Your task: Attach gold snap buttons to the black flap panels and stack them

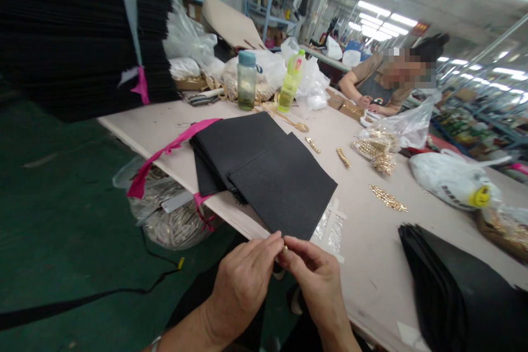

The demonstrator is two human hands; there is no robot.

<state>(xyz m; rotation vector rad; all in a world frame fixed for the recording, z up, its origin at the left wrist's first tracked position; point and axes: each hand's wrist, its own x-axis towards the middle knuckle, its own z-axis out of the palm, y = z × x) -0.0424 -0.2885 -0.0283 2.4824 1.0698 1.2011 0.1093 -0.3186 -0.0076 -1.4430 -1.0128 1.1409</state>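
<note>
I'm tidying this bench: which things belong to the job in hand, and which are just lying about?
Likely in the job:
- small gold piece, between left hand and right hand
- nearest black sheets
- loose gold pieces

Seemingly just lying about:
- blue-lidded bottle
- yellow-green bottle
- smiley-printed white bag

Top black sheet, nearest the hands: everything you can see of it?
Black sheet: flat, four-sided, finely grained, leather-like. It lies askew, overlapping other black sheets on the table, its near end by the table edge. The left hand and right hand meet in front of that end; whether they touch it, I can't tell.
</note>
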